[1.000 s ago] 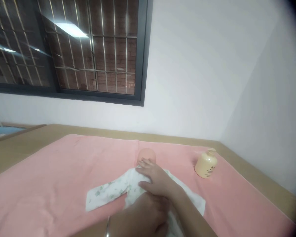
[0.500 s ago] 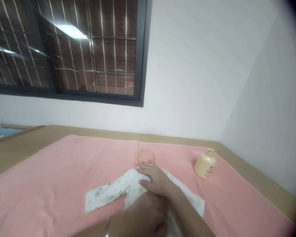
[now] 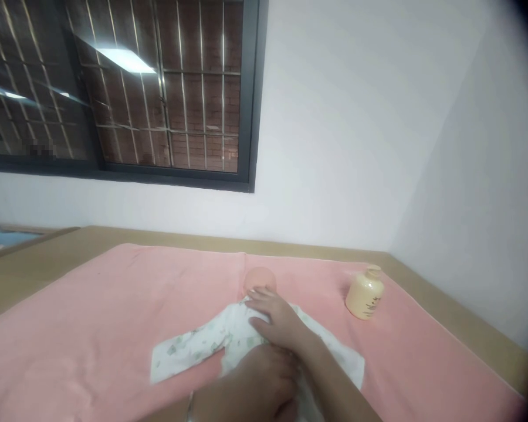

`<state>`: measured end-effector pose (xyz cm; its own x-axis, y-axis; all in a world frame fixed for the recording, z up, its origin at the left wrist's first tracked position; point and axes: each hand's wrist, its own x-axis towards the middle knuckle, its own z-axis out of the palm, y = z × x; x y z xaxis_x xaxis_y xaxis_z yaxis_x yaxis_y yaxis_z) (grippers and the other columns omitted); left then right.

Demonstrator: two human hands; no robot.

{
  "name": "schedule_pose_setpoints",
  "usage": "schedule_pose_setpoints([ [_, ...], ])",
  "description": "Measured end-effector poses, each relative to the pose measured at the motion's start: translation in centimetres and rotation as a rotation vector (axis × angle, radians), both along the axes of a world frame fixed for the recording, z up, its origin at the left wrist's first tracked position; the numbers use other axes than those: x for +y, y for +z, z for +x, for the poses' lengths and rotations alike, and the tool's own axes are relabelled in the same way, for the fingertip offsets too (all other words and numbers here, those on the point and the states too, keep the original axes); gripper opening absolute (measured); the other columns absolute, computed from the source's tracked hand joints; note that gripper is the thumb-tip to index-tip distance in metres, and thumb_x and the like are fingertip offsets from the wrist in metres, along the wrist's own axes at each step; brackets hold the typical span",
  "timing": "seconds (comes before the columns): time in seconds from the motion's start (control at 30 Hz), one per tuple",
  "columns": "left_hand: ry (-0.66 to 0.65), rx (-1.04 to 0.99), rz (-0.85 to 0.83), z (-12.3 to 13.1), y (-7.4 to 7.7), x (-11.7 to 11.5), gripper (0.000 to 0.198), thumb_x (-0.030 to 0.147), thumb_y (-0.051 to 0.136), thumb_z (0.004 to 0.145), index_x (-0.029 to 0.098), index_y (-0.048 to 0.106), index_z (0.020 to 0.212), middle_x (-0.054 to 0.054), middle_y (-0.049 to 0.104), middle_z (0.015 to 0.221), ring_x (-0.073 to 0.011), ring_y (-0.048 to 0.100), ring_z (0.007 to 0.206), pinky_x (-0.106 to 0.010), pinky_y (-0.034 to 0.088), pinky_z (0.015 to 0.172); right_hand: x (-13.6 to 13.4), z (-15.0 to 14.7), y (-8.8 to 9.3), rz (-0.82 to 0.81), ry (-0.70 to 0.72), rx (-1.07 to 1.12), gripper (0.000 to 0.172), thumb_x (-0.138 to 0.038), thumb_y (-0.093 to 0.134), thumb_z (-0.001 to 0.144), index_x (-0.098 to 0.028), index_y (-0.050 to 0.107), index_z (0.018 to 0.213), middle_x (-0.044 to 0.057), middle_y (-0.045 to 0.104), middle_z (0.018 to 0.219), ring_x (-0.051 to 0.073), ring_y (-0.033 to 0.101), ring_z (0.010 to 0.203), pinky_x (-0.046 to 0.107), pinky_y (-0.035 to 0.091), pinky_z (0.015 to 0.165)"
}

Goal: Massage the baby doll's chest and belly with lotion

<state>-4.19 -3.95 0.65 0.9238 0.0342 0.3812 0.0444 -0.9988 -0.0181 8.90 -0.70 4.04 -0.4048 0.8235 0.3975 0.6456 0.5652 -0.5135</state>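
A doll lies on the pink cloth [image 3: 92,328], dressed in a white patterned baby garment [image 3: 189,349] with one sleeve spread out to the left. Its bald head [image 3: 259,278] points toward the wall. My right hand [image 3: 273,316] lies flat on the doll's chest just below the head, fingers stretched out. My left hand [image 3: 257,381], with a thin bangle at the wrist, rests lower on the garment. Its fingers are curled down into the fabric. The doll's lower body is hidden under my hands and forearms.
A cream-yellow lotion bottle [image 3: 365,292] stands on the cloth to the right of the doll. The cloth covers a tan tabletop [image 3: 457,328] set into a white-walled corner. A barred window [image 3: 158,88] is up on the left.
Both hands stay in about the same place on the doll. The view has shifted slightly.
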Motion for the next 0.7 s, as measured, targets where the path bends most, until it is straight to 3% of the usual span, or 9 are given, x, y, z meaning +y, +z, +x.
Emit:
schedule_pose_setpoints([
  [0.3,-0.031,-0.011,0.131,1.1,-4.0,2.4,0.024,0.025,0.057,0.085,0.019,0.059,0.062,-0.001,0.063,0.069,-0.0138,0.056,0.073,-0.026,0.048,0.074,-0.7,-0.3,1.0,0.046,0.032,-0.047,0.036,-0.026,0.058,0.085,-0.028,0.066,0.12,0.001,0.055,0.136,0.025,0.04,0.134,0.046,0.026,0.113],
  [0.43,-0.042,-0.005,0.163,0.9,-4.2,2.8,0.023,0.027,0.056,0.088,0.019,0.061,0.068,-0.001,0.064,0.073,-0.0133,0.057,0.075,-0.023,0.047,0.07,-0.9,-0.4,1.3,0.086,0.043,-0.071,0.031,-0.026,0.057,0.087,-0.03,0.068,0.115,0.0,0.058,0.133,0.023,0.043,0.132,0.042,0.028,0.113],
  [0.6,-0.056,-0.11,0.184,0.9,-4.4,3.0,0.03,0.025,0.049,0.091,0.019,0.058,0.063,-0.001,0.061,0.065,-0.0129,0.056,0.07,-0.024,0.047,0.069,-0.8,0.0,1.3,0.115,-0.001,0.018,0.042,-0.032,0.057,0.087,-0.028,0.06,0.128,0.0,0.048,0.143,0.022,0.035,0.138,0.041,0.022,0.116],
  [0.7,-0.072,-0.136,0.2,1.0,-4.6,3.0,0.032,0.023,0.05,0.089,0.02,0.054,0.058,-0.001,0.061,0.066,-0.0133,0.056,0.069,-0.025,0.048,0.069,-0.5,0.1,0.9,0.093,0.023,-0.001,0.041,-0.029,0.058,0.085,-0.03,0.062,0.126,0.0,0.052,0.139,0.022,0.04,0.135,0.04,0.026,0.114],
])
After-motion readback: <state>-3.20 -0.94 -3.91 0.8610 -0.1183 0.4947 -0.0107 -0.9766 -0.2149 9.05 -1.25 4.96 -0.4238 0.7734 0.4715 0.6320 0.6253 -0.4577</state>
